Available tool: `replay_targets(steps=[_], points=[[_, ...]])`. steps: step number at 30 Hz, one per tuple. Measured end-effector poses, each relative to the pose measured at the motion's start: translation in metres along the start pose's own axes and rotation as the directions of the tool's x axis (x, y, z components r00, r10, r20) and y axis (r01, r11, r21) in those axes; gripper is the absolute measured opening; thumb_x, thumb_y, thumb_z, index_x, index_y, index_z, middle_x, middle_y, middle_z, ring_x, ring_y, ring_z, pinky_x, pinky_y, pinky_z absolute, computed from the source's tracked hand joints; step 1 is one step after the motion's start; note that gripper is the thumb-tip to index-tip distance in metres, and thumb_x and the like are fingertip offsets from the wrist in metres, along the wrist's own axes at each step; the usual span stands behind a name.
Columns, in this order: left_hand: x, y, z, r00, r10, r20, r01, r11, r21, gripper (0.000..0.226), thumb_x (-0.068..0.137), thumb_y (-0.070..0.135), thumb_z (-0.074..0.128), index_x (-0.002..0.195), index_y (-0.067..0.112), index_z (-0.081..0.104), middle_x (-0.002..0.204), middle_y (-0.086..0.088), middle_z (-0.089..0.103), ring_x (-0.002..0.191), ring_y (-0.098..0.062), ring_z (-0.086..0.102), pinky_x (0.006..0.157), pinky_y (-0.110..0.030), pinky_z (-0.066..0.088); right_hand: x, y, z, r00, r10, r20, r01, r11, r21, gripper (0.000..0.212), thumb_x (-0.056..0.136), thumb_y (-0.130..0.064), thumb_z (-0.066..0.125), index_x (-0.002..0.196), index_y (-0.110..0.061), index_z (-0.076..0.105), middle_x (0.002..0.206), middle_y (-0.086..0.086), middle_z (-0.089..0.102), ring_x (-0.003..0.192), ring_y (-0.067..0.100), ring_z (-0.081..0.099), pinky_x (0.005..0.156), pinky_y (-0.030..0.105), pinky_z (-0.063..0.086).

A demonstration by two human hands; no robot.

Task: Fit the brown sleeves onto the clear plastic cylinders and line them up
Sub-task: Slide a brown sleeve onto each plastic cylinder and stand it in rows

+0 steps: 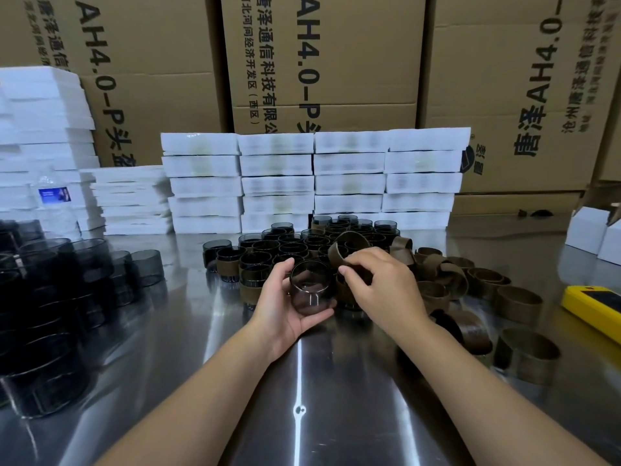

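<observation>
A person's left hand (282, 307) is cupped palm-up near the middle of a shiny steel tabletop (302, 381). Its fingers and thumb are curled round a smoky clear cylinder (312, 287) whose open mouth faces up. Just to its right, the right hand (383, 287) arches palm-down, thumb and fingertips pinching the lower rim of a brown sleeve (346, 250) — the sleeve is tilted, above and beside the cylinder, not yet on it. Both forearms reach in from the near edge.

Behind the hands, toward the far edge, a cluster of sleeved cylinders (292, 247) stands upright, packed close. Loose brown sleeves (470, 280) lie scattered toward the right edge — bare cylinders (50, 297) are heaped along the left edge. White foam trays (312, 176) are stacked at the far edge, with cardboard cartons (336, 62) behind them. A yellow device (594, 307) lies at the right edge.
</observation>
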State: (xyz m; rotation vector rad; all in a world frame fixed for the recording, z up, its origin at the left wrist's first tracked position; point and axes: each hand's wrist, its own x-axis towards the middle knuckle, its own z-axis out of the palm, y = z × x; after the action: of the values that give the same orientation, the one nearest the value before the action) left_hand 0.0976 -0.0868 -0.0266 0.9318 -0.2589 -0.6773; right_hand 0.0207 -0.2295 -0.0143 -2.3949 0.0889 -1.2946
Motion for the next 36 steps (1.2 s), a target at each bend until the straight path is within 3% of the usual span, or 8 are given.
replay_targets(steps=[5,12,16,18,22,26,31,36], points=[[0.001,0.001,0.0,1.0,0.017,-0.021,-0.017,1.0,0.009,0.06,0.089,0.046,0.055,0.132,0.004,0.05,0.109,-0.022,0.068,0.089,-0.042,0.07,0.074,-0.044,0.059,0.0,-0.004,-0.004,0.998,0.014,-0.068,-0.021,0.994,-0.109,0.008,0.084,-0.028,0.068,0.083,-0.021,0.072,0.071,-0.007,0.067,0.063,0.016,0.059,0.057,0.024,0.036],[-0.001,0.001,0.001,1.0,0.003,-0.023,-0.003,1.0,0.006,0.064,0.088,0.045,0.056,0.133,0.0,0.049,0.118,-0.028,0.064,0.104,-0.045,0.064,0.08,-0.046,0.058,-0.001,-0.008,-0.003,0.999,-0.039,0.018,0.038,0.999,0.011,0.022,0.087,-0.031,0.064,0.073,-0.014,0.061,0.072,-0.01,0.051,0.079,0.015,0.046,0.069,0.02,0.028],[0.001,0.0,0.0,1.0,0.012,-0.003,-0.012,0.999,0.03,0.06,0.087,0.046,0.056,0.127,0.001,0.055,0.106,-0.022,0.065,0.09,-0.036,0.069,0.083,-0.046,0.058,-0.003,-0.014,-0.004,0.997,-0.071,0.023,0.07,0.996,0.053,0.03,0.086,-0.036,0.064,0.069,-0.012,0.061,0.072,-0.005,0.055,0.077,0.018,0.049,0.068,0.022,0.031],[0.003,-0.001,-0.001,1.0,0.019,0.005,-0.019,0.998,0.063,0.054,0.087,0.047,0.057,0.119,0.003,0.06,0.107,-0.021,0.063,0.096,-0.036,0.067,0.09,-0.048,0.054,-0.004,-0.017,-0.004,0.996,-0.083,0.025,0.082,0.995,0.061,0.033,0.084,-0.039,0.063,0.068,-0.01,0.061,0.073,-0.003,0.057,0.076,0.017,0.05,0.068,0.022,0.033],[0.004,-0.002,-0.001,0.998,0.029,0.049,-0.036,0.988,0.153,0.051,0.081,0.05,0.06,0.107,0.007,0.069,0.108,-0.018,0.064,0.103,-0.032,0.064,0.096,-0.048,0.05,-0.008,-0.018,-0.002,0.998,-0.063,0.031,0.059,0.993,0.103,0.028,0.082,-0.033,0.068,0.07,-0.01,0.058,0.097,-0.008,0.055,0.079,0.009,0.052,0.063,0.016,0.038],[0.001,-0.003,0.001,0.996,0.042,0.08,-0.055,0.983,0.174,0.062,0.068,0.055,0.066,0.112,0.012,0.067,0.11,-0.014,0.067,0.101,-0.027,0.066,0.088,-0.041,0.057,-0.008,-0.019,-0.001,0.996,-0.068,0.058,0.059,0.988,0.144,0.023,0.076,-0.034,0.067,0.071,-0.018,0.051,0.116,-0.016,0.042,0.084,0.002,0.052,0.069,0.009,0.037],[0.0,-0.004,0.003,0.992,0.068,0.106,-0.086,0.982,0.169,0.067,0.055,0.054,0.077,0.106,0.014,0.063,0.11,-0.014,0.064,0.102,-0.027,0.062,0.077,-0.035,0.059,-0.009,-0.019,0.001,0.985,-0.091,0.149,0.058,0.975,0.215,0.019,0.076,-0.025,0.067,0.091,-0.022,0.055,0.127,-0.014,0.042,0.106,-0.001,0.046,0.082,0.004,0.036],[0.0,-0.005,0.002,0.983,0.11,0.145,-0.13,0.982,0.139,0.051,0.062,0.043,0.074,0.104,0.015,0.069,0.104,-0.012,0.069,0.091,-0.023,0.068,0.073,-0.035,0.059,-0.008,-0.019,0.0,0.972,-0.089,0.218,0.027,0.962,0.27,0.052,0.078,-0.026,0.061,0.128,-0.028,0.046,0.135,-0.014,0.046,0.118,-0.01,0.04,0.095,-0.001,0.025]])
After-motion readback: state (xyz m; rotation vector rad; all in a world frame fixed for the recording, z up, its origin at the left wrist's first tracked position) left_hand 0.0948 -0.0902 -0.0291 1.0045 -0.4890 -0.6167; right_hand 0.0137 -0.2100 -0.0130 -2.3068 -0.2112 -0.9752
